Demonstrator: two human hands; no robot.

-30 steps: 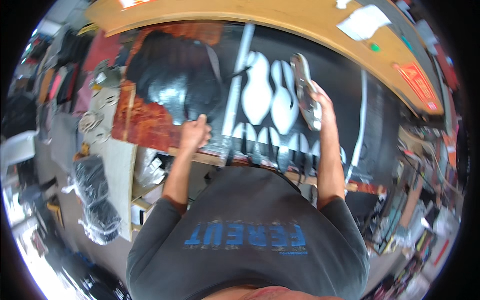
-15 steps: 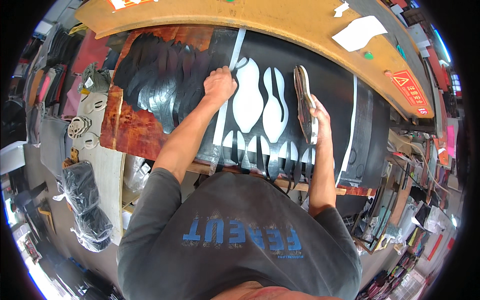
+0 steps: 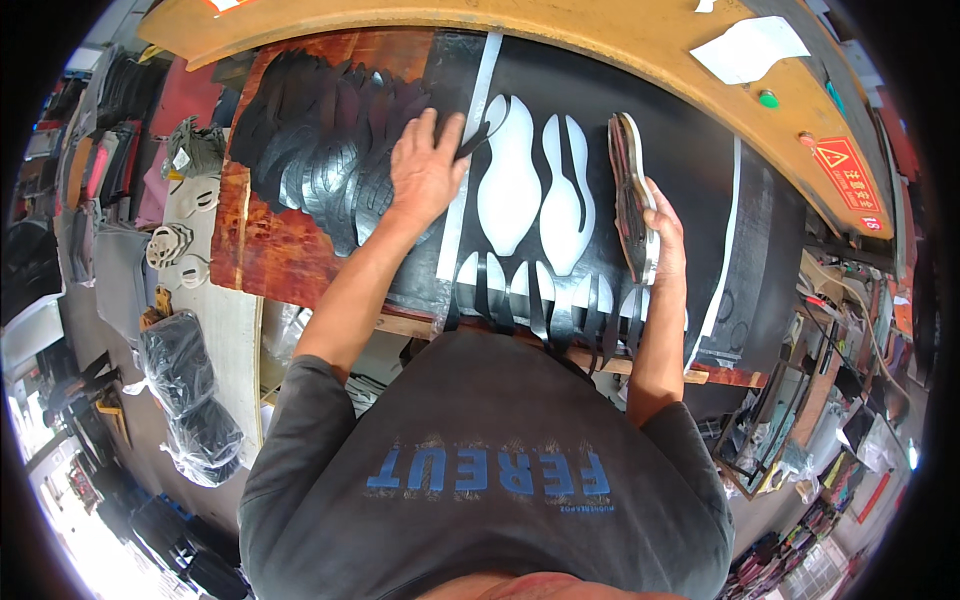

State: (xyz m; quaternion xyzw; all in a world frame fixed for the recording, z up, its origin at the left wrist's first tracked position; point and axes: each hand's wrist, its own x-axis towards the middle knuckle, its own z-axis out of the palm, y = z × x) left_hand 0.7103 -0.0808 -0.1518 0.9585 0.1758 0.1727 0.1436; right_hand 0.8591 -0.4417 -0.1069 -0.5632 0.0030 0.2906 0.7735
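Note:
My left hand is over the right edge of a heap of cut black pieces, fingers stretched and apart. A thin curved black strip lies at the gap between its thumb and forefinger; whether they touch it I cannot tell. My right hand grips a long, sole-shaped cutting die with a metal rim, standing on its edge on the black sheet. Left of the die, two sole-shaped cut-outs show white, a full one and a slotted one.
A yellow machine beam arches over the table's far side, with white paper and a warning label on it. Partly cut shapes line the near edge. Plastic-wrapped bundles sit at the left, beside a pale board.
My left hand has opened from a closed grip and drawn slightly left off the sheet's edge. My right hand still holds the die upright. The head view has shifted a little.

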